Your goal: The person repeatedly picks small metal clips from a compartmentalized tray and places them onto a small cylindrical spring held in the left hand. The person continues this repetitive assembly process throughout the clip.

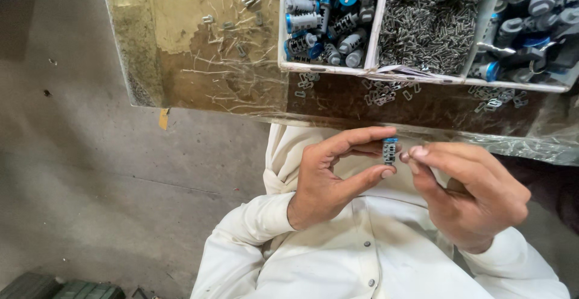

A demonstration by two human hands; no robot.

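Dull grey metal cylinder (389, 151) with glossy blue plastic cap; matt white cloth shirt (338, 263); scuffed worktop (199, 63).

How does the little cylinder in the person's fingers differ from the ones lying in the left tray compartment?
The held cylinder stands upright, pinched alone between the left hand fingertips, with the right hand fingertips right beside it. The tray cylinders lie heaped on their sides in many directions in the white tray. The held one shows only a thin blue cap on top; several tray ones show broad blue ends. All are grey, ribbed metal with blue.

No packages, labels, signs or screens show anywhere in this view.
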